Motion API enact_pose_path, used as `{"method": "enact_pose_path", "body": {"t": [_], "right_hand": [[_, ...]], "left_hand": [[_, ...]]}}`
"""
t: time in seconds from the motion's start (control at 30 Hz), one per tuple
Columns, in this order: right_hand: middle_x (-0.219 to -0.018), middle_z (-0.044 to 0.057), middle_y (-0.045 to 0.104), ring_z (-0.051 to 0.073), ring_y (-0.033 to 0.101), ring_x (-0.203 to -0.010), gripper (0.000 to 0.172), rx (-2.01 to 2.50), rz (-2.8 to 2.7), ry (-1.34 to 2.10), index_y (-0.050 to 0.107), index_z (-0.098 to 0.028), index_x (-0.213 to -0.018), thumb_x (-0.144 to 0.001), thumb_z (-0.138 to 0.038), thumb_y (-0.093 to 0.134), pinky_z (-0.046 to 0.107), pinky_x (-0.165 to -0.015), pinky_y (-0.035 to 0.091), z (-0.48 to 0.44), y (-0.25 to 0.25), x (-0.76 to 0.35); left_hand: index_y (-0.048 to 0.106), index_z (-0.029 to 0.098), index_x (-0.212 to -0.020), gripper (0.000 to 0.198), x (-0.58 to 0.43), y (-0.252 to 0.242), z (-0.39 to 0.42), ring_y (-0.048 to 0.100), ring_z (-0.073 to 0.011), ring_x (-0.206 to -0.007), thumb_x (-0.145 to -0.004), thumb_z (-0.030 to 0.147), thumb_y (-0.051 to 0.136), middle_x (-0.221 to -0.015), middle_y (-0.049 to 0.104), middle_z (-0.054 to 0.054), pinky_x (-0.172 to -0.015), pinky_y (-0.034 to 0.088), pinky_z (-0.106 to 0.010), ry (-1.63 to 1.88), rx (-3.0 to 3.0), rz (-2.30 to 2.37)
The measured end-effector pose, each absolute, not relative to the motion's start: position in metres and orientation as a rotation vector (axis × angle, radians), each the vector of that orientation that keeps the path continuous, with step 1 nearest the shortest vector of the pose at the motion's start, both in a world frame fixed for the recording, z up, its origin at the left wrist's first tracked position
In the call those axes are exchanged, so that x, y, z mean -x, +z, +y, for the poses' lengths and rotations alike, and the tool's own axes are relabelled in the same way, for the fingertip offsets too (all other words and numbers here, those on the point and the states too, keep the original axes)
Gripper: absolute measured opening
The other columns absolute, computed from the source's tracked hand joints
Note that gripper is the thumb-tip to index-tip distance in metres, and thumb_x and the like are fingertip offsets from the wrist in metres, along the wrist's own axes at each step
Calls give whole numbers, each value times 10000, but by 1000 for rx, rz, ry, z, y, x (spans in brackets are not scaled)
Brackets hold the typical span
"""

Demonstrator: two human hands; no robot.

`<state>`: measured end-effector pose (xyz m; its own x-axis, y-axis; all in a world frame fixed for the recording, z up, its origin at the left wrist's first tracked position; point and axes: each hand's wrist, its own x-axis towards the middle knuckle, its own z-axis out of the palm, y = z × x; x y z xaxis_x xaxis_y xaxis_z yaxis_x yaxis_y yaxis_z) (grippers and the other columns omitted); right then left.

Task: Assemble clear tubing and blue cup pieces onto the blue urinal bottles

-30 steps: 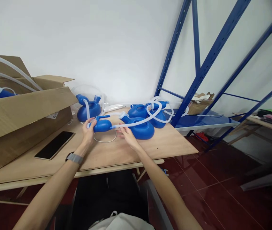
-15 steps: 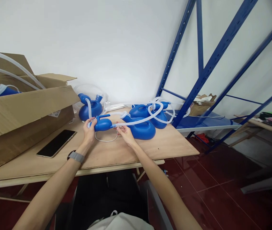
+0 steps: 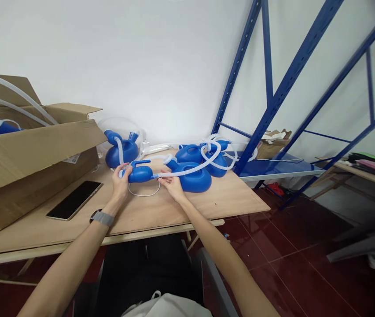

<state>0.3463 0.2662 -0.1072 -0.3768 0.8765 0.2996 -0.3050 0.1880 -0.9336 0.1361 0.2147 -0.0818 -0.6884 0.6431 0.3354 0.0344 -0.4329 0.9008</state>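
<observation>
My left hand (image 3: 120, 184) is closed around the wide end of a blue urinal head (image 3: 140, 175), a rounded plastic piece with a handle on top. At its narrow spout, my right hand (image 3: 173, 187) pinches the end of a translucent white hose (image 3: 187, 171). Spout and hose end meet there; how deeply they fit, I cannot tell. A thin white cord (image 3: 144, 195) loops beneath the head. Just beyond my right hand, a blue urinal bottle (image 3: 198, 181) with a white cap (image 3: 168, 159) lies on the wooden table (image 3: 174, 212).
A cardboard box (image 3: 35, 152) holding hoses and blue parts stands at left, with a phone (image 3: 75, 200) beside it. Another blue bottle (image 3: 121, 153) is at the back left. Several blue bottles and coiled hoses crowd the back right, near a blue metal rack (image 3: 263, 138).
The whole view has shifted slightly, with things appearing a little further left. Both hands keep their grips on the urinal head and the hose, close to where they were.
</observation>
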Motion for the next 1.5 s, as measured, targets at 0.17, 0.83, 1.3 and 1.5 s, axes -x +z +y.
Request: {"method": "enact_pose_path", "body": {"t": [0.17,0.83,1.3,1.5], "right_hand": [[-1006,111,831,308,791,-1024,484,552,-1467,1465,799,-180,-962,-673,-553,909,474,-1022,583,266,-108,-346],[-1064,128,828,323,806,-1004,563,602,-1356,1483,780,-160,-1082,-680,-533,908,465,-977,616,262,-110,-343],[-942,76,837,279,815,-874,803,615,-1390,1466,671,-170,-1368,-675,-477,939,477,-989,627,265,-110,-348],[-888,85,826,276,802,-802,537,651,-1407,1429,774,-156,-1014,-622,-477,950,450,-892,646,272,-111,-348]], "left_hand": [[758,199,-991,433,-134,-83,214,663,-248,-1002,-686,499,818,-1033,731,-64,-921,508,-343,2154,-1013,1448],[760,207,-995,429,-133,-82,212,664,-242,-977,-692,505,815,-1022,733,-63,-897,515,-329,2159,-1036,1478],[755,215,-986,412,-136,-82,208,662,-272,-1027,-707,514,799,-1012,727,-60,-963,504,-365,2134,-1097,1505],[753,222,-989,422,-134,-83,211,659,-271,-1026,-694,518,809,-1033,727,-58,-966,498,-364,2125,-1108,1517]]}}
